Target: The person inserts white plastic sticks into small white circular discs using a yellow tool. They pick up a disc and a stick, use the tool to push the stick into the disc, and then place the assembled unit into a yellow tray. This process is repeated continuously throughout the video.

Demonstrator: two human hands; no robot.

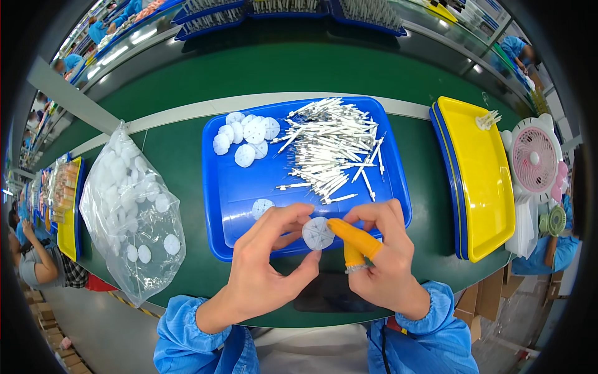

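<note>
A round white slotted disc (317, 234) is pinched at its left edge between the fingers and thumb of my left hand (265, 258), above the near rim of a blue tray (230, 206). My right hand (383, 255) has orange finger cots (356, 238) on two digits. One orange fingertip touches the disc's right edge; those digits are closed together, and anything between them is hidden. Inside the tray, several similar discs (254, 131) sit at the far left, with a single disc (262, 207) near my left hand. A heap of thin white sticks with fine wire ends (336, 146) fills the right side.
To the left lies a clear plastic bag (134, 212) of white discs. Stacked yellow and blue trays (479, 187) stand right, the top one holding a small stick bundle (488, 119). Beyond them is a pink-and-white fan (534, 154). Blue trays of sticks (286, 6) line the far shelf.
</note>
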